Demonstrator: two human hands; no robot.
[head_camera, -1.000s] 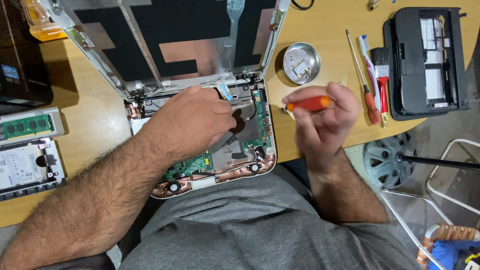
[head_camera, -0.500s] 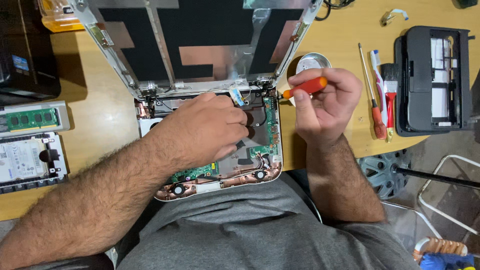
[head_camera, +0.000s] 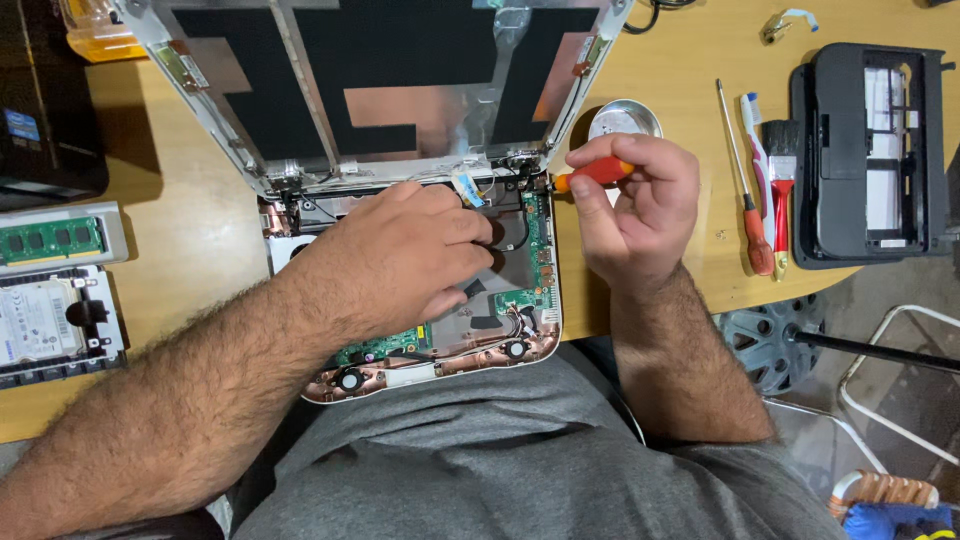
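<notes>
Wooden desk (head_camera: 200, 230) carried an opened laptop (head_camera: 420, 200) with its inner board bare, lying at the near edge before the person. Left hand (head_camera: 400, 260) lay flat on the board, fingers half bent, and I cannot tell if it held something. Right hand (head_camera: 635, 210) was closed around an orange screwdriver (head_camera: 592, 173), beside the laptop's right hinge. Near it, farther back, stood a small metal dish (head_camera: 625, 118).

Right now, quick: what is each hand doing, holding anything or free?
Left hand: pressed flat on the opened laptop base; whether it grips anything cannot be told.
Right hand: closed on an orange-handled screwdriver.
</notes>
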